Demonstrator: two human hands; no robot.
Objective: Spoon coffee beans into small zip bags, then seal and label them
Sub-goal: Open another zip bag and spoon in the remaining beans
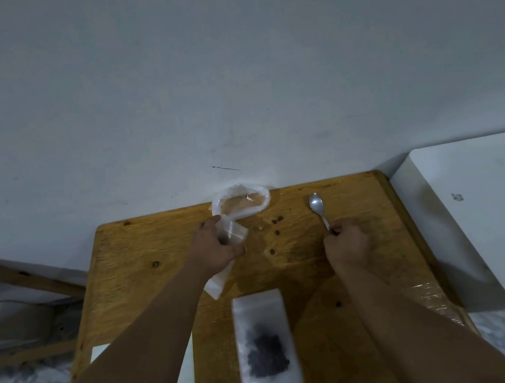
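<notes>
Wooden table (pixel 147 261) against a grey wall (pixel 236 86), blurred bean-filled zip bag (pixel 266 343) at 6 o'clock, left hand (pixel 216 249) curled round a half-hidden empty zip bag (pixel 233 231) at 11, right hand (pixel 347 244) pinching the spoon (pixel 318 208) handle at 1.

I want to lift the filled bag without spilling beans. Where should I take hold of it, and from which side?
Probably pinch the filled bag by its empty far end, coming from the far side. It lies flat with the beans pooled in the near half, so that end is thin, flat plastic; I cannot see whether it is sealed.
</notes>
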